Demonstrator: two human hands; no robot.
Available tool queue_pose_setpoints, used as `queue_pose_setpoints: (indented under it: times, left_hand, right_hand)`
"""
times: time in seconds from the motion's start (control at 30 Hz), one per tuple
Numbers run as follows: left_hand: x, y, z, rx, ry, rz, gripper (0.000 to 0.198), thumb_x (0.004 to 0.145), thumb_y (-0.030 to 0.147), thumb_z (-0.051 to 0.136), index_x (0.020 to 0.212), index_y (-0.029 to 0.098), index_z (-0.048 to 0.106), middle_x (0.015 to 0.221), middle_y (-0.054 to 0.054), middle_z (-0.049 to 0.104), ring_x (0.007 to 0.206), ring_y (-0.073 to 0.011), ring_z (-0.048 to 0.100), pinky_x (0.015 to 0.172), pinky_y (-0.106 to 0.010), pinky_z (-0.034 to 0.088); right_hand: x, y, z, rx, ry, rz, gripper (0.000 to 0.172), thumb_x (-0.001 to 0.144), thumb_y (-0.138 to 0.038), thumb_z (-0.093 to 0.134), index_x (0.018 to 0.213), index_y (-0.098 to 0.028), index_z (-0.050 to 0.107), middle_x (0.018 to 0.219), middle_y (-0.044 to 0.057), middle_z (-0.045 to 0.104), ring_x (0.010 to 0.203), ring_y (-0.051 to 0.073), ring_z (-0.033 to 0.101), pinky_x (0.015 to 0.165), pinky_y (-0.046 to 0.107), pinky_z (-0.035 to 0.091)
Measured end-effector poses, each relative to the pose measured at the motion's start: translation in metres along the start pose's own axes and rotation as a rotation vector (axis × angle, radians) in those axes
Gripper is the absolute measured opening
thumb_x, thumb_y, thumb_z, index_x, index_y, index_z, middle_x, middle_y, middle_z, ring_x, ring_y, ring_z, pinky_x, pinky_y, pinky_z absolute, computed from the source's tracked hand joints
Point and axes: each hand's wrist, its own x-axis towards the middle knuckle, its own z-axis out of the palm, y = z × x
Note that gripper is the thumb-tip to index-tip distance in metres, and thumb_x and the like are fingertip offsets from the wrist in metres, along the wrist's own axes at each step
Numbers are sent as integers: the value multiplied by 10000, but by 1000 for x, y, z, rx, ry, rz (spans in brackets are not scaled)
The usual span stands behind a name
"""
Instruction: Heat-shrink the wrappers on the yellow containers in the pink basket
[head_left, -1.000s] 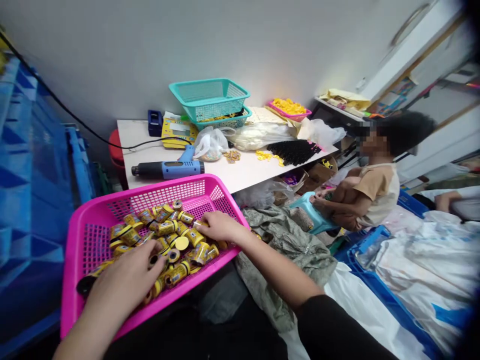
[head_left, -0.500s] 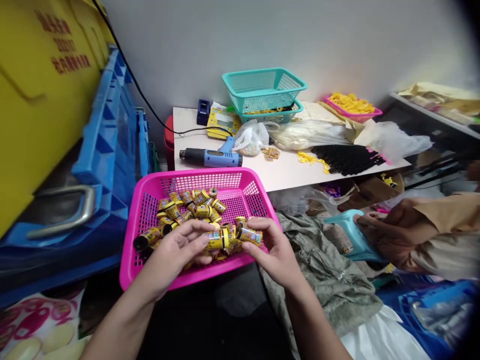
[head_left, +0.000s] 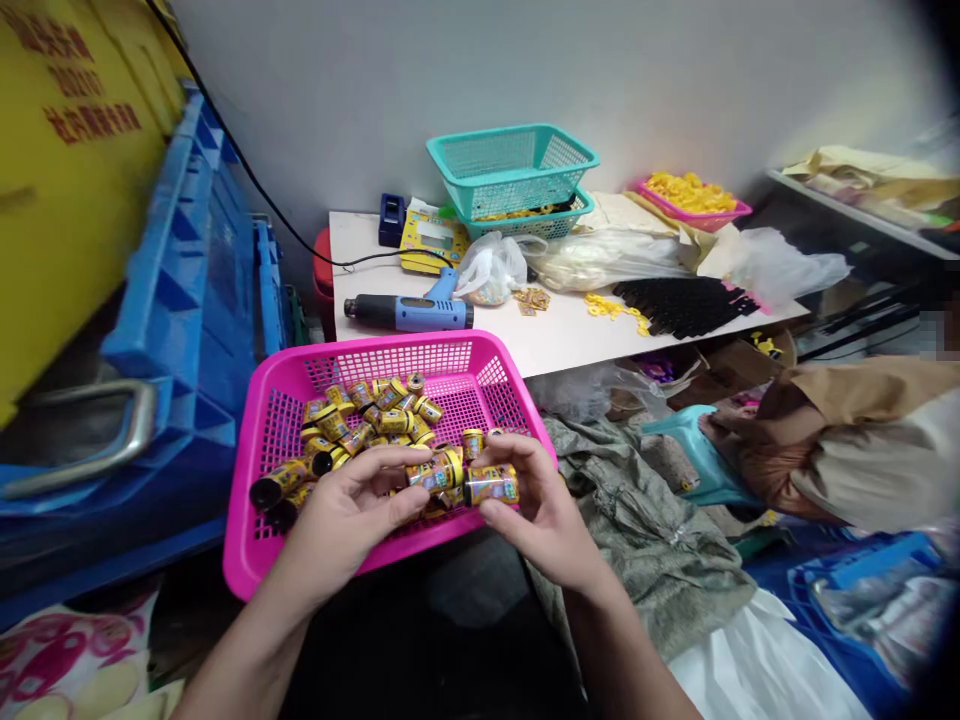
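Observation:
Over the front of a pink plastic basket (head_left: 247,480), my left hand (head_left: 360,510) grips a small cylinder with a yellow printed label and a yellow end (head_left: 433,474). In my right hand (head_left: 536,510), thumb and fingers pinch a second labelled cylinder with a black end (head_left: 493,485). The two cylinders lie side by side, a small gap between them. Many similar small cylinders (head_left: 394,420) are heaped in the basket's left and middle. Two with black ends (head_left: 276,485) rest at its left, near my left wrist.
Behind the basket, a white table (head_left: 525,350) carries a blue heat gun (head_left: 420,312), stacked teal baskets (head_left: 517,180), plastic bags (head_left: 491,268) and black strips (head_left: 690,305). Large blue crates (head_left: 172,300) stand at left. Another person (head_left: 862,440) sits at right beside a light-blue stool (head_left: 705,455).
Both cylinders have turned in my fingers, showing more of their printed labels. My view has shifted slightly, so the table and basket appear a little further left.

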Motion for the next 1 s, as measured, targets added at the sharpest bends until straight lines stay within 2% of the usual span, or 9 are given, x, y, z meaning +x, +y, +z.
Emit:
queue_pose_setpoints:
  times: [0.17, 0.33, 0.4, 0.53, 0.6, 0.73, 0.87, 0.93, 1.0]
  left_hand:
    - [-7, -4, 38, -3, 24, 75, 220, 785, 240, 696, 998, 199, 730, 1051, -54, 726, 948, -175, 708, 781, -242, 606]
    - [-3, 0, 76, 94, -244, 272, 284, 881, 179, 605, 1151, 232, 676, 1169, -44, 717, 1079, -170, 674, 953, -296, 548]
    - [0, 4, 85, 289, -356, 421, 329, 908, 189, 583, 1232, 216, 632, 1299, -81, 651, 1226, -200, 589, 1061, -347, 468]
    - [3, 5, 79, 757, -445, 580, 543, 902, 278, 613, 1410, 163, 457, 1534, -165, 380, 1388, -298, 400, 1108, -452, 400]
    - [5, 2, 59, 918, -422, 536, 411, 930, 275, 564, 1328, 171, 539, 1427, -130, 526, 1302, -273, 494, 1072, -432, 430]
    - [16, -12, 9, 1251, -262, 193, 222, 946, 241, 492, 1039, 165, 679, 1031, -101, 696, 1035, -280, 606, 917, -428, 490]
    - [27, -22, -9, 1388, -280, -98, 232, 917, 278, 510, 1075, 183, 650, 1061, -126, 673, 1003, -302, 631, 836, -405, 494]
    - [31, -22, -6, 1399, -285, -164, 246, 899, 299, 516, 1082, 179, 627, 1040, -134, 683, 966, -306, 658, 795, -390, 499]
    - [32, -21, -2, 1410, -273, -183, 232, 882, 291, 501, 1041, 171, 619, 963, -139, 700, 923, -318, 677, 759, -388, 501]
  right_hand:
    - [-8, 6, -15, 26, 31, 70, 478, 961, -431, 503, 1404, -259, 453, 868, 28, 530, 756, 104, 519, 711, 208, 472]
    - [-35, 19, -55, -4, 63, 161, 418, 906, -525, 555, 1190, -229, 638, 1022, 80, 610, 918, 175, 588, 814, 261, 511]
    - [-51, 25, -75, -24, 146, 197, 364, 867, -491, 616, 1137, -247, 643, 1025, 70, 619, 872, 167, 603, 717, 230, 517]
    - [-79, 50, -118, -159, 579, 330, 451, 759, -512, 713, 1092, -221, 626, 894, 59, 617, 696, 136, 571, 588, 217, 479]
    - [-84, 70, -137, -302, 653, 474, 582, 682, -607, 720, 1065, -178, 637, 881, 79, 626, 680, 154, 568, 595, 257, 482]
    - [-67, 87, -151, -636, 403, 624, 702, 557, -719, 674, 937, -129, 691, 972, 130, 658, 906, 282, 617, 830, 432, 504]
    - [-2, 59, -114, -748, 456, 195, 471, 866, -547, 495, 1043, -144, 664, 1034, 106, 644, 924, 200, 608, 880, 373, 489]
    - [37, 46, -83, -830, 78, -7, 306, 907, -344, 493, 1050, -140, 670, 1061, 113, 632, 986, 186, 585, 934, 357, 467]
    - [72, 44, -54, -880, -483, 4, 297, 864, -132, 508, 1111, -148, 672, 1112, 106, 618, 1048, 180, 565, 1012, 359, 427]
